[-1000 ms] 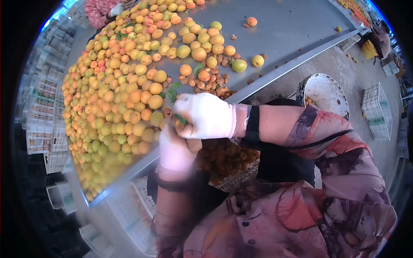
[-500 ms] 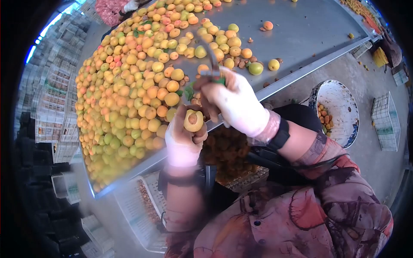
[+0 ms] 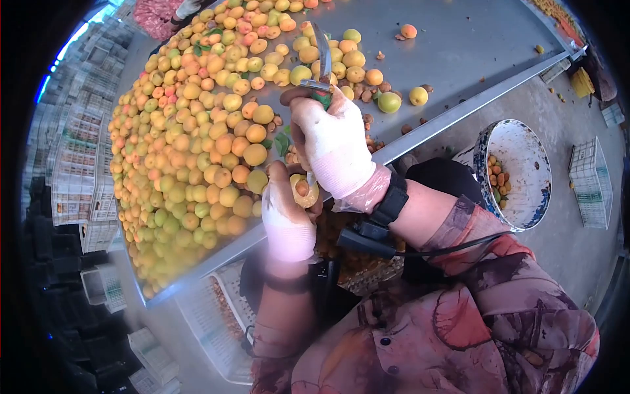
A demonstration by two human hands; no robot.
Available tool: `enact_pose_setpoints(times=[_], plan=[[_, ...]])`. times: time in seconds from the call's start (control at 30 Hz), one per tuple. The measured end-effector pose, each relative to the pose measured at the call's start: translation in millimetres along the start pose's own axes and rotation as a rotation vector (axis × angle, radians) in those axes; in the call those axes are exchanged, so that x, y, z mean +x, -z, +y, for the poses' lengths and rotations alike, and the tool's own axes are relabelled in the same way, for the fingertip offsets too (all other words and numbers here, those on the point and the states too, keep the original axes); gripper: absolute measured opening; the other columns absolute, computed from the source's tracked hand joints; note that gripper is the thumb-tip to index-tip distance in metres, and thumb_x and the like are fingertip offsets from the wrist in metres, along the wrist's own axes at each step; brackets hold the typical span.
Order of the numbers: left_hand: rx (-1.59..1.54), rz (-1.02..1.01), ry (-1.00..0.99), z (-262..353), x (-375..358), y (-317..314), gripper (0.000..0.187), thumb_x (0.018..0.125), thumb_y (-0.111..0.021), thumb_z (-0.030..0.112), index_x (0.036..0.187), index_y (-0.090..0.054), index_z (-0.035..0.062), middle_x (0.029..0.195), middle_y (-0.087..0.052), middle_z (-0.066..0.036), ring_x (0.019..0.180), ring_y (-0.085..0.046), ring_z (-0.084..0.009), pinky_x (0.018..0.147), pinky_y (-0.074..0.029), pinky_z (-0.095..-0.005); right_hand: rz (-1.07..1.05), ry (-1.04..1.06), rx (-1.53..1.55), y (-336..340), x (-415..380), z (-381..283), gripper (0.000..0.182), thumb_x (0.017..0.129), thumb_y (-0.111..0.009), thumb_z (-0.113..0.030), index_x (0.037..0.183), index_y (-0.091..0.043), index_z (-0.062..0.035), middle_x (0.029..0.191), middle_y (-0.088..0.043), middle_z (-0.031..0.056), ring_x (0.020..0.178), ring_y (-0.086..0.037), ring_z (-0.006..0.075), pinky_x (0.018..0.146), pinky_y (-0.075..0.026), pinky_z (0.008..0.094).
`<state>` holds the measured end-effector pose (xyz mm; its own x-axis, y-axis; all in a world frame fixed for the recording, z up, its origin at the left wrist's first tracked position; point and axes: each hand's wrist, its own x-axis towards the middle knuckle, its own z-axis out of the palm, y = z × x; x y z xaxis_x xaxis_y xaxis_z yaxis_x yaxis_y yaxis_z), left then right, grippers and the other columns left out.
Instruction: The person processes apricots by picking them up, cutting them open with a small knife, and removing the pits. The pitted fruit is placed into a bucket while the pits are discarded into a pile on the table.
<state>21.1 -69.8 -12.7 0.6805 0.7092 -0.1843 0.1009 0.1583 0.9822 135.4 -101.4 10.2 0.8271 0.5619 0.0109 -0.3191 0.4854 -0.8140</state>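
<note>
My left hand (image 3: 287,220), in a white glove, is closed around a cut-open apricot (image 3: 304,189) with its brown stone showing. Right above it, my gloved right hand (image 3: 335,141) is closed on a knife (image 3: 322,56) with a curved metal blade and a green part at the handle; the blade points up, away from the fruit. Something thin and pale reaches from the right hand's lower fingers to the apricot. A large heap of yellow, orange and green apricots (image 3: 190,144) lies on the metal table (image 3: 453,49) beside both hands.
The table's raised metal edge (image 3: 453,115) runs below my hands. White crates (image 3: 220,322) stand at lower left, with a crate of fruit beneath my hands. To the right are a round basin (image 3: 525,171) with fruit and a white crate (image 3: 590,184). Another person's sleeve (image 3: 155,16) shows at top left.
My right hand has moved left, and the knife blade now stands more upright and is clearer. My left hand and the apricot have shifted slightly right.
</note>
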Motion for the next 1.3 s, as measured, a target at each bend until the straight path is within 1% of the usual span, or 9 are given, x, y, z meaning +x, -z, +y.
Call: enact_pose_setpoints(times=[0.4,0.57,0.67,0.73,0.83,1.03,1.13,1.2,1.3], plan=[[-0.052,0.200,-0.030,-6.8,-5.6,-15.1,0.049,0.104,-0.039,0.043,0.114,-0.050,-0.0038,0.097,-0.063,-0.012,0.087,-0.064,-0.0255,0.078,-0.051,-0.0373,0.091,-0.057,0.028,2.7,2.0,12.4,0.016,0.088,-0.051,-0.010,0.097,-0.060,0.0007,0.061,-0.052,0.0006,0.047,-0.045,0.0067,0.044,-0.035,0.0217],[-0.149,0.285,-0.058,-5.1,-0.3,-25.4,0.051,0.102,-0.040,0.049,0.105,-0.054,-0.0001,0.082,-0.054,-0.003,0.064,-0.054,-0.0116,0.052,-0.044,-0.0239,0.107,-0.173,0.140,0.1,1.3,10.8,0.016,0.090,-0.050,-0.010,0.096,-0.060,0.0005,0.060,-0.052,0.0007,0.046,-0.045,0.0074,0.044,-0.035,0.0221],[-0.446,0.288,0.118,0.6,-0.2,-25.9,0.047,0.103,-0.041,0.045,0.104,-0.056,0.0002,0.086,-0.059,-0.005,0.071,-0.060,-0.0127,0.059,-0.049,-0.0263,-0.010,0.258,-0.203,0.0,0.6,18.1,0.017,0.090,-0.048,-0.011,0.095,-0.060,0.0002,0.060,-0.051,0.0006,0.046,-0.044,0.0071,0.043,-0.035,0.0225],[-0.576,0.268,0.206,0.0,0.7,-20.6,0.043,0.104,-0.041,0.040,0.103,-0.058,0.0009,0.091,-0.062,-0.007,0.078,-0.063,-0.0134,0.067,-0.053,-0.0284,-0.013,-0.078,0.036,-0.3,-3.9,4.0,0.015,0.090,-0.050,-0.012,0.094,-0.060,-0.0004,0.061,-0.052,0.0007,0.047,-0.045,0.0071,0.043,-0.036,0.0227],[-0.362,0.241,0.158,-15.4,0.5,-6.7,0.043,0.103,-0.042,0.042,0.105,-0.057,0.0015,0.094,-0.064,-0.008,0.079,-0.065,-0.0165,0.067,-0.053,-0.0288,0.048,-0.163,0.095,-1.1,-3.9,-0.1,0.016,0.090,-0.051,-0.012,0.094,-0.060,-0.0004,0.061,-0.052,0.0003,0.049,-0.045,0.0069,0.045,-0.037,0.0221],[0.817,0.198,-0.721,-23.9,0.8,2.6,0.036,0.102,-0.049,0.032,0.116,-0.053,-0.0001,0.096,-0.065,-0.008,0.084,-0.066,-0.0173,0.066,-0.050,-0.0282,-0.019,0.073,-0.190,2.0,4.0,21.8,0.015,0.088,-0.050,-0.008,0.095,-0.061,0.0002,0.063,-0.051,-0.0006,0.051,-0.045,0.0057,0.048,-0.037,0.0211],[0.750,0.113,-0.613,-18.2,-1.0,-1.4,0.032,0.100,-0.051,0.022,0.121,-0.051,-0.0019,0.096,-0.065,-0.007,0.087,-0.065,-0.0165,0.067,-0.051,-0.0281,-0.096,-0.151,-0.036,-2.1,-4.8,6.6,0.013,0.086,-0.051,-0.005,0.092,-0.061,0.0005,0.070,-0.054,-0.0010,0.057,-0.049,0.0057,0.050,-0.039,0.0229],[-0.350,0.186,0.091,-13.3,-2.3,-12.5,0.033,0.098,-0.052,0.020,0.123,-0.051,-0.0029,0.096,-0.066,-0.007,0.083,-0.066,-0.0169,0.064,-0.052,-0.0277,-0.140,-0.121,-0.062,-5.7,-11.0,0.0,0.013,0.085,-0.051,-0.005,0.091,-0.061,0.0008,0.072,-0.055,-0.0011,0.059,-0.050,0.0057,0.051,-0.040,0.0229],[-0.439,0.176,0.264,-7.9,4.7,-10.4,0.030,0.099,-0.053,0.025,0.116,-0.056,0.0007,0.091,-0.065,-0.005,0.074,-0.065,-0.0149,0.056,-0.051,-0.0266,-0.224,-0.038,-0.075,-9.5,-16.1,2.5,0.013,0.084,-0.052,-0.004,0.091,-0.061,0.0015,0.074,-0.057,-0.0008,0.061,-0.050,0.0060,0.053,-0.042,0.0228]])
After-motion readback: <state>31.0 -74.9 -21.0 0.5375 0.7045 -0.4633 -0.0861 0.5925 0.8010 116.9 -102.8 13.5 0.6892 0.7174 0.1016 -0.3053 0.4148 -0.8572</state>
